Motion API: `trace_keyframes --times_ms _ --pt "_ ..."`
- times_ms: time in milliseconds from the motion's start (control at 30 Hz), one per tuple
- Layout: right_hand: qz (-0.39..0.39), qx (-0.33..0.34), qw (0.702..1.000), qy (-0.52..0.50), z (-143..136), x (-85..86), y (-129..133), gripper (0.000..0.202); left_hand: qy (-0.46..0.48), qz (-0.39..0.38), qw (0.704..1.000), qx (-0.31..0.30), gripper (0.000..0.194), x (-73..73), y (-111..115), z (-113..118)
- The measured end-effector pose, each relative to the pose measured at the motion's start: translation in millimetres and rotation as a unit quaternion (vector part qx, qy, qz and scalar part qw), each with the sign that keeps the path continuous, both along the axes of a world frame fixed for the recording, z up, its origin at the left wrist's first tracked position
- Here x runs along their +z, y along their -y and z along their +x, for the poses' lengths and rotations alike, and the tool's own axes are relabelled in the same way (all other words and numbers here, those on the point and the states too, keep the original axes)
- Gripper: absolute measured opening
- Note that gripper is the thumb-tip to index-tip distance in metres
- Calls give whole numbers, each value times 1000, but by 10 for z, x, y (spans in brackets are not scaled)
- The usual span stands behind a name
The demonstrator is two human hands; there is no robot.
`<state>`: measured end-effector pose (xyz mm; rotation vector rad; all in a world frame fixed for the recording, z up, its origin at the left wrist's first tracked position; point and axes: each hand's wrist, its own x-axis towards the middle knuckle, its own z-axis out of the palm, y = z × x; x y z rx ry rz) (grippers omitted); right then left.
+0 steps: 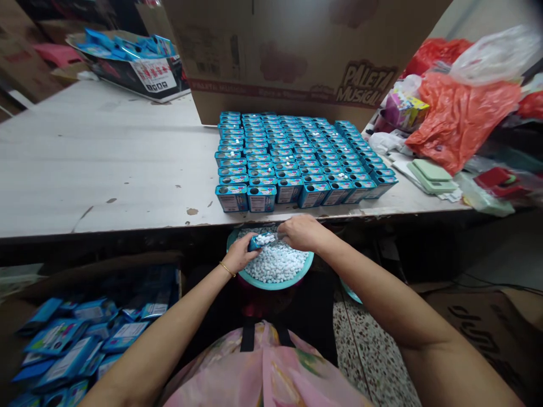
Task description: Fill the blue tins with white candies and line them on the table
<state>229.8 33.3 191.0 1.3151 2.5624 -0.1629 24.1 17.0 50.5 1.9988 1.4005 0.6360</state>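
Note:
My left hand (241, 254), with a thin bracelet at the wrist, is wrapped round a small blue box (255, 242). The box is tilted over a turquoise basin (271, 284) full of small white pellets (278, 263). White pellets show at the box's open end. My right hand (300, 232) is closed just right of that end, over the basin's back rim. Something pale or see-through shows at its fingertips, too small to make out.
Rows of upright blue boxes (288, 191) stand on the white table (127, 169) before a large carton (271, 62). A carton of blue boxes (80, 333) sits low left, another box (156, 76) back left. Plastic bags (466, 107) and a pale green scale (430, 169) lie right.

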Motion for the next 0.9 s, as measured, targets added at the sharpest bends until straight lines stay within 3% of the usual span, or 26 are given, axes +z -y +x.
trace_keyframes --times_ms 133,267,367,467,633,767,900 --pt "6 -1 1000 -7 -13 63 20 29 29 -4 1000 8 41 -4 2 5" --pt "3 -25 999 -28 265 -4 78 32 92 -25 995 33 40 33 21 -18" --pt "-13 -79 997 -23 608 -283 159 33 172 -59 982 59 42 34 34 -79" --pt "-38 -145 989 4 779 -750 246 32 251 -114 956 100 46 -68 36 -124" --pt "-69 -180 981 -30 416 -1471 250 32 363 -234 885 176 48 -379 -7 29" --pt "-74 -203 969 -123 199 -1707 169 34 392 -252 866 180 46 -475 -53 254" --pt "-92 -235 948 -193 303 -1777 162 36 378 -240 881 154 46 -337 -8 243"
